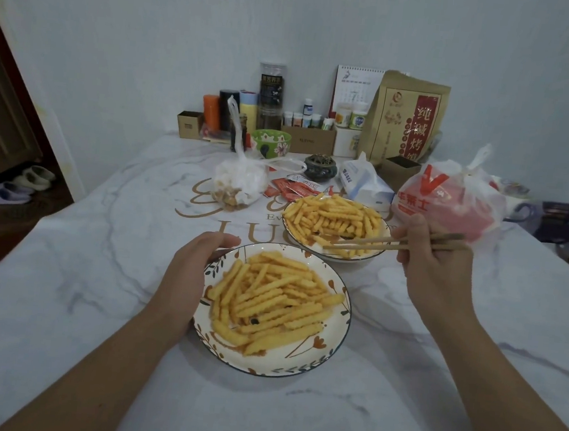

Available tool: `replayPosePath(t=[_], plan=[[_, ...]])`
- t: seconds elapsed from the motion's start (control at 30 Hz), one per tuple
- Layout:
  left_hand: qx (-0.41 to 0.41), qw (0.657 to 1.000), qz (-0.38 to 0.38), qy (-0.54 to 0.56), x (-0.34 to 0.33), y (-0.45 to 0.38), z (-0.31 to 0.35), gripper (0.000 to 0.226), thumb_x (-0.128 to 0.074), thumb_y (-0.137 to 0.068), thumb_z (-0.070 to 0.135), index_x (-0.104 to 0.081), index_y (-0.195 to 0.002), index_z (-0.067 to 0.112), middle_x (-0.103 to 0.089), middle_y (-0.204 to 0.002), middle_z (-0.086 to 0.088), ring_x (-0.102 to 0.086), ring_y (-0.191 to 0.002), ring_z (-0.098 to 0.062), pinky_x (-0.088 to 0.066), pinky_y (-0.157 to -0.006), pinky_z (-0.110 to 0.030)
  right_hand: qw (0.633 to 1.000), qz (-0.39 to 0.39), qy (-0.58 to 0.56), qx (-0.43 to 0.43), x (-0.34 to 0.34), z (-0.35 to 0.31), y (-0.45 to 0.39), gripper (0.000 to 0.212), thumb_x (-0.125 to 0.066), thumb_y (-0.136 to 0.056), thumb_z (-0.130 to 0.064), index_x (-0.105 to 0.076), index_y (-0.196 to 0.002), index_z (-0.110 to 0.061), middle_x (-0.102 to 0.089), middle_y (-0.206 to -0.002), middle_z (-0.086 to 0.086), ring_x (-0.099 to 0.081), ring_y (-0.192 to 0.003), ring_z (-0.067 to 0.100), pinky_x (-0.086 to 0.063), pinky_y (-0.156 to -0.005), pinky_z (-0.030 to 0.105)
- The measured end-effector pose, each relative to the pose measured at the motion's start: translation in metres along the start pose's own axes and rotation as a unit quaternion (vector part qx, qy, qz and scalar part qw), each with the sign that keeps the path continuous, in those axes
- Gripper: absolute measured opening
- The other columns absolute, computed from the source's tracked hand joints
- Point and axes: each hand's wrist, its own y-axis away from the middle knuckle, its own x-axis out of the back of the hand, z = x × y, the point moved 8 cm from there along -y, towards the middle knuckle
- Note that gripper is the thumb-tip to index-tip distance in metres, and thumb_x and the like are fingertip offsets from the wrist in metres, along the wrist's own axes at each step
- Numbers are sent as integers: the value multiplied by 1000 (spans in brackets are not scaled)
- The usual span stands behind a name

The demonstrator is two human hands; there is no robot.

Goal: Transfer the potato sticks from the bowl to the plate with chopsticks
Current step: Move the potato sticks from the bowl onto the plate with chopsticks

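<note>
The right hand [434,259] grips chopsticks [391,242], tips in the far bowl [292,231]; left hand [188,275] rests relaxed against the plate [334,343]. Potato sticks [334,216] look light, brittle: pinch mid-length, gently.

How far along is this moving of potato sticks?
Roughly midway. The plate already bears a heap of potato sticks. The right hand holds chopsticks, tips in the bowl, which remains well filled. The left hand steadies the plate's rim.

Bare tabletop [99,268] lies open left of the plate [297,367]; a red plastic bag [456,203] and tissue pack [365,184] crowd the bowl's [369,255] far right side.
</note>
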Motion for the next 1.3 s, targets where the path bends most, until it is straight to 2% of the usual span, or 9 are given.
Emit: replayPosePath(t=[0.27,0.37,0.5,0.63,0.8,0.93,1.1,1.17,1.3], plan=[[-3,1000,0,-4,-1,0,0,29,-54,-100,34,-80,-97,24,-78,-114,-2,-71,-115,-25,-55,-103,-55,968,100,-194,-121,24,-4,-4,48,-44,-108,-40,-57,-71,-13,-52,-54,1,-46,-45,11,-34,-41,21],[-10,1000,-1,-8,-1,-1,0,29,-53,-100,34,-80,-97,25,-77,-115,-1,-70,-116,-23,-54,-104,-54,945,-7,-286,-156,12,-14,-5,53,-44,-107,-35,-62,-61,-15,-49,-54,5,-38,-42,14,-19,-44,26],[1,1000,3,5,0,0,-1,28,-54,-100,34,-80,-95,25,-77,-116,-7,-73,-109,-25,-58,-99,-51,942,-169,-247,-151,-9,-28,7,51,-49,-94,-41,-62,-56,-9,-38,-45,11,-30,-37,17,-16,-43,27],[-1,1000,4,8,0,1,0,28,-55,-100,33,-81,-95,24,-77,-113,-5,-72,-111,-25,-58,-98,-50,940,-231,-209,-137,-18,-35,15,45,-60,-79,-47,-65,-54,-10,-38,-44,9,-32,-37,14,-19,-40,22],[0,1000,6,6,0,2,0,28,-55,-100,33,-81,-96,23,-77,-115,-6,-74,-107,-24,-59,-94,-46,948,-52,-275,-149,8,-26,-1,50,-52,-102,-28,-67,-55,-19,-50,-55,3,-35,-43,11,-20,-43,24],[5,1000,7,-1,0,1,0,28,-55,-99,35,-81,-96,26,-77,-114,-5,-73,-109,-25,-58,-99,-52,971,140,-152,-118,40,-8,-7,44,-54,-103,-39,-71,-92,-1,-61,-75,10,-51,-52,8,-41,-48,23],[7,1000,5,-2,-1,2,0,28,-55,-99,35,-81,-96,25,-78,-114,-4,-72,-111,-24,-56,-102,-55,990,140,20,-10,38,-36,6,47,-51,-106,-33,-62,-63,-19,-60,-58,3,-56,-46,5,-42,-45,24],[9,1000,3,-1,-1,2,-1,27,-55,-99,35,-81,-97,24,-78,-113,-4,-73,-109,-24,-57,-101,-55,992,110,55,12,27,-41,10,50,-49,-106,-38,-62,-61,-21,-61,-57,2,-59,-49,13,-43,-48,35],[-1,1000,2,-10,-1,1,1,29,-54,-100,35,-81,-97,25,-78,-114,-1,-71,-114,-22,-55,-103,-55,993,67,90,41,11,-40,12,45,-47,-106,-41,-63,-65,-31,-60,-58,-14,-59,-53,1,-40,-54,26]])
